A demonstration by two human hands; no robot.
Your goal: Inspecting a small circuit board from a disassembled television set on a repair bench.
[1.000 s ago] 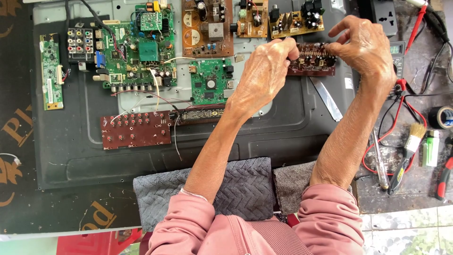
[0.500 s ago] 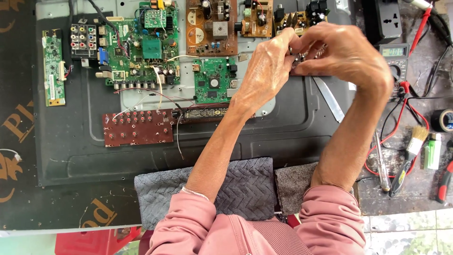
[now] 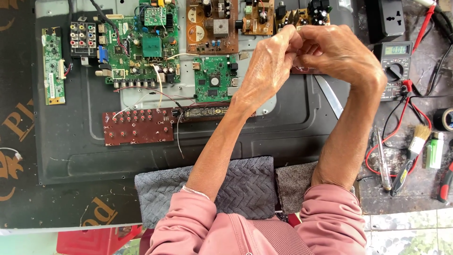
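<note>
Overhead, both hands (image 3: pixel 306 59) bunched above the dark panel's (image 3: pixel 292 132) upper edge.

Multimeter (image 3: pixel 395 66), paintbrush (image 3: pixel 411 153), green lighter (image 3: pixel 434 150)

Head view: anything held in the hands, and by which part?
Cannot tell. Left hand and right hand meet fingertip to fingertip above the dark red circuit board, hiding whatever is pinched between them.

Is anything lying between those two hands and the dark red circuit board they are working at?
Nothing visible does. The left hand and the right hand meet fingertip to fingertip directly over the dark red circuit board, covering most of it; what they pinch is hidden.
</note>
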